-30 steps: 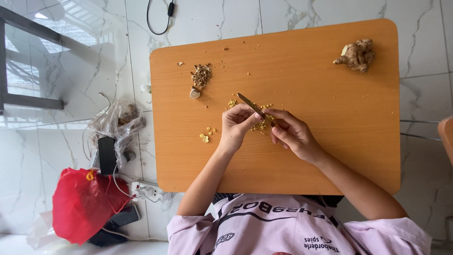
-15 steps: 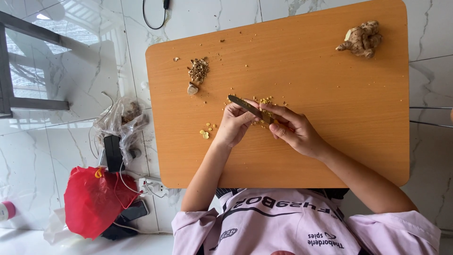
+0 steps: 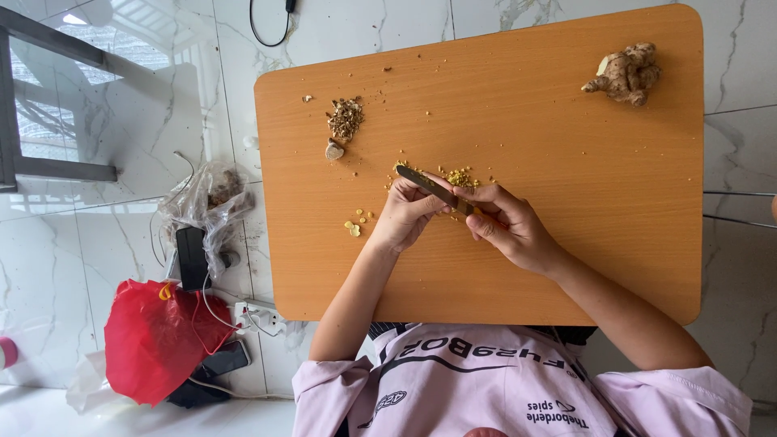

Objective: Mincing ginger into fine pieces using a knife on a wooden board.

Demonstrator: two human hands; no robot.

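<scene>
- The right hand (image 3: 518, 231) was closed round the handle of a small knife (image 3: 429, 188), whose blade pointed away to the left, over the fingers of the left hand (image 3: 405, 214).
- The left hand was curled at the blade, seemingly pinching something small against it; what it gripped could not be made out.
- A little heap of yellow chopped bits (image 3: 460, 176) lay on the orange worktop (image 3: 566, 267), touching the knuckles of both hands.
- A few stray yellow pieces (image 3: 354, 226) sat just left of the left wrist, and a pile of brownish peelings (image 3: 344, 121) lay farther up.
- A whole ginger root (image 3: 625, 73) rested well apart, near the far right corner.
- To do this well, I judged the blade should move in short strokes, fingertips tucked back from the edge.
</scene>
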